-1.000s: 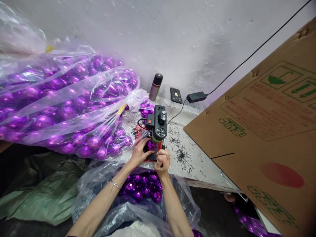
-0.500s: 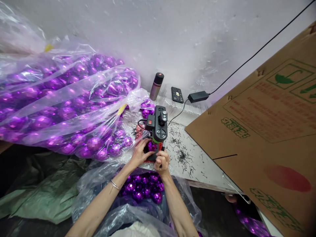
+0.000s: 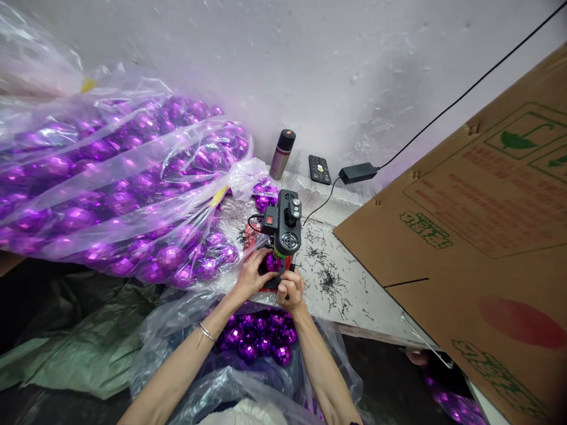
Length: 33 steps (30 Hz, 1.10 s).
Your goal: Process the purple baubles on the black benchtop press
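A small black bench machine (image 3: pixel 289 227) with a red switch stands on the white table (image 3: pixel 354 295). Under its head is a shiny purple faceted ball (image 3: pixel 273 262). My left hand (image 3: pixel 253 274) has its thumb and fingers around the ball from the left. My right hand (image 3: pixel 291 288) is closed on a dark lever at the machine's right front; most of the lever is hidden by the fingers. In my lap, several purple balls (image 3: pixel 254 337) lie in an open clear plastic bag.
Large clear bags of purple balls (image 3: pixel 119 200) fill the left. Behind the machine are a bottle (image 3: pixel 282 154), a phone (image 3: pixel 319 169) and a power adapter (image 3: pixel 358 173). Black bits (image 3: pixel 328 280) litter the table. A cardboard box (image 3: pixel 469 248) stands at the right.
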{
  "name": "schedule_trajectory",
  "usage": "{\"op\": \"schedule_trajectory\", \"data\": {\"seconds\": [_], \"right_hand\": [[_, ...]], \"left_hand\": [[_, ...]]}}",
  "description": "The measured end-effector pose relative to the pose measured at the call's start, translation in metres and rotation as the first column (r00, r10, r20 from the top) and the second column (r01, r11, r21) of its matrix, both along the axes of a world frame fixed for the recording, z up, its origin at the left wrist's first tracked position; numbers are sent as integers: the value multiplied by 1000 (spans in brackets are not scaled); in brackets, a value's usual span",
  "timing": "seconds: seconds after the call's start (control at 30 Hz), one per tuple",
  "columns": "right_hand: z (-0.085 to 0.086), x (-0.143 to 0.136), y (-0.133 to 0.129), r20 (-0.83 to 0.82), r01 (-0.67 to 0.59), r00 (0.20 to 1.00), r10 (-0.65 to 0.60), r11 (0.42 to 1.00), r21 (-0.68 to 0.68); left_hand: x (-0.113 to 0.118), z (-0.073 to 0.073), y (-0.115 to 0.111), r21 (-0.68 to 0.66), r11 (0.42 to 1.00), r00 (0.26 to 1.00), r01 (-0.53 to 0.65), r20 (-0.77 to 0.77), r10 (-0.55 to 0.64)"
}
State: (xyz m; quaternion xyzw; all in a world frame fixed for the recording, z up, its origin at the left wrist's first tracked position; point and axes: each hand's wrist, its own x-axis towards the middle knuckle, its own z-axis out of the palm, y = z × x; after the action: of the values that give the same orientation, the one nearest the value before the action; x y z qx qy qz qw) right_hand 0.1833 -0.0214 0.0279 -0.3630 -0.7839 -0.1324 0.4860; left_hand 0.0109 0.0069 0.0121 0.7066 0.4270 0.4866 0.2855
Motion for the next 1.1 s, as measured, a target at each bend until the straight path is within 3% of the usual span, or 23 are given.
{"op": "schedule_trajectory", "data": {"seconds": [0.1,0.23,0.37,0.5,0.6,0.73,0.87,1.1], "right_hand": [[8,-3,3,-47,-53,997,59,992,118],[30,-8,0,-90,-74,992,89,985,158],[74,-14,-14,-184,-33,982,47,996,78],[127,-24,-22,-399,-1,916,-44,994,-112],[150,-31,-20,-468,-11,882,-61,989,-150],[155,-33,-18,-485,-12,872,-69,987,-162],[150,-31,-19,-475,-16,878,-64,987,-161],[139,-31,-22,-437,-11,899,-34,995,-101]], "left_hand": [[0,0,0,7,1000,1000,0,2,0],[0,0,0,6,1000,1000,-3,-2,3],[-1,-2,1,15,1000,1000,-9,-6,9],[-2,-1,3,19,1000,1000,-8,-12,8],[-1,-1,2,31,999,1000,-18,-5,18],[-1,-7,-13,75,991,993,-110,38,108],[-10,-10,-48,69,975,977,-209,50,206],[-39,-14,-123,46,995,982,-90,-163,96]]}}
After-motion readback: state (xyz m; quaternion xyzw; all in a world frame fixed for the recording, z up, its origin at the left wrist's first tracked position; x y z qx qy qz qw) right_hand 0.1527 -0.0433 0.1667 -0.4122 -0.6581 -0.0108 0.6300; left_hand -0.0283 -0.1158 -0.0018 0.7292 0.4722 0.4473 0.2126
